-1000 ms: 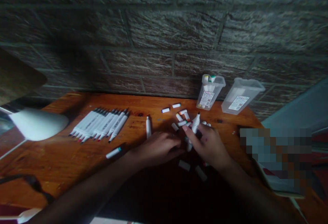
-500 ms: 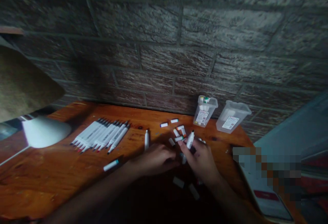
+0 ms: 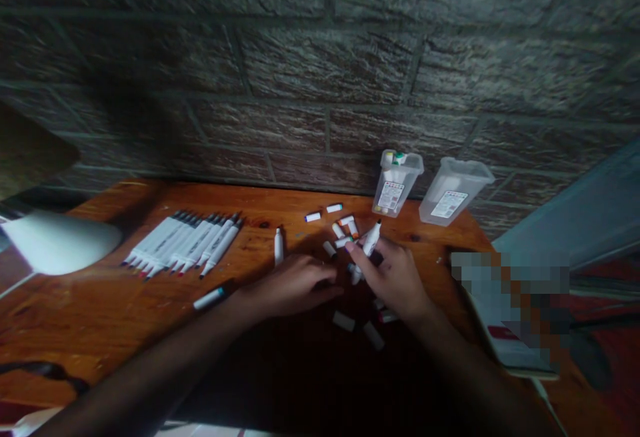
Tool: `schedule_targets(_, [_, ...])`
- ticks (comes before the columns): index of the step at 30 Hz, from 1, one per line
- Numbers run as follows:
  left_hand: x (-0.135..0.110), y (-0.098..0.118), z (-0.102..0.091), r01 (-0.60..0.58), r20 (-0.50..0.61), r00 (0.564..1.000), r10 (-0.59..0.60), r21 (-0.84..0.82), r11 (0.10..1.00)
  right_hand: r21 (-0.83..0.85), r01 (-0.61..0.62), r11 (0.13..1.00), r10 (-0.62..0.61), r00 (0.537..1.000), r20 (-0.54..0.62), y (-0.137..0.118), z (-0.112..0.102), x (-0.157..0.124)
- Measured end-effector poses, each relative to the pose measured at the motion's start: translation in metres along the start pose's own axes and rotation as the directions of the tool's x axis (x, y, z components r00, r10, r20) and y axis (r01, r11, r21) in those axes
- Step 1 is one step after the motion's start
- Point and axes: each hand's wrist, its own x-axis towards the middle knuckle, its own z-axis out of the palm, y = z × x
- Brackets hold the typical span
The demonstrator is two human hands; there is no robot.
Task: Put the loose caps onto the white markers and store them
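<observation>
A white marker (image 3: 371, 240) without its cap is held tilted in my right hand (image 3: 397, 276), its dark tip pointing up. My left hand (image 3: 295, 284) hovers just left of it, thumb and fingers parted, with nothing visible between them. Loose marker caps lie around both hands: a white cap (image 3: 329, 249) near the left fingertips, an orange-banded cap (image 3: 353, 226) behind, and a shadowed cap (image 3: 344, 320) in front. Beyond my left wrist an uncapped white marker (image 3: 279, 245) is partly hidden. A teal-ended cap (image 3: 209, 298) rests beside my left forearm.
A row of uncapped markers (image 3: 180, 244) lies on the wooden table (image 3: 125, 324) at left, near a lamp (image 3: 60, 240). Two clear plastic containers stand by the brick wall: one with caps (image 3: 399, 184), another (image 3: 453, 190) at right. A tablet-like device (image 3: 520, 350) sits at the right edge.
The view has shifted, so the table things appear higher. My left hand's fingers have spread and drawn slightly away from the marker, which stays in my right hand.
</observation>
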Motion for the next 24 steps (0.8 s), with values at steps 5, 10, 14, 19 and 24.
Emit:
schedule_targets(5, [0.0013, 0.0010, 0.0070, 0.083, -0.049, 0.995, -0.084, -0.022, 0.996, 0.012, 0.010, 1.000, -0.010, 1.000, 0.007, -0.0015, 0.0010, -0.0006])
schedule_targets(10, [0.0046, 0.0015, 0.0077, 0.197, -0.125, 0.969, -0.214, -0.135, 0.971, 0.036, -0.005, 0.999, 0.005, 1.000, -0.013, 0.0004, 0.0045, -0.0018])
schedule_targets(14, [0.0035, 0.0012, 0.0052, 0.153, -0.128, 0.977, -0.173, -0.150, 0.977, 0.030, -0.031, 0.999, 0.031, 0.999, -0.019, 0.0019, 0.0052, -0.0012])
schedule_targets(19, [0.0016, -0.0007, 0.0077, 0.100, -0.144, 0.983, -0.117, -0.120, 0.988, 0.024, -0.029, 0.999, 0.030, 0.999, -0.022, 0.0011, 0.0037, 0.0001])
schedule_targets(24, [0.0024, -0.0013, 0.0079, 0.125, -0.116, 0.984, -0.138, -0.112, 0.986, 0.078, -0.021, 0.997, 0.024, 0.999, -0.037, -0.0003, 0.0032, -0.0002])
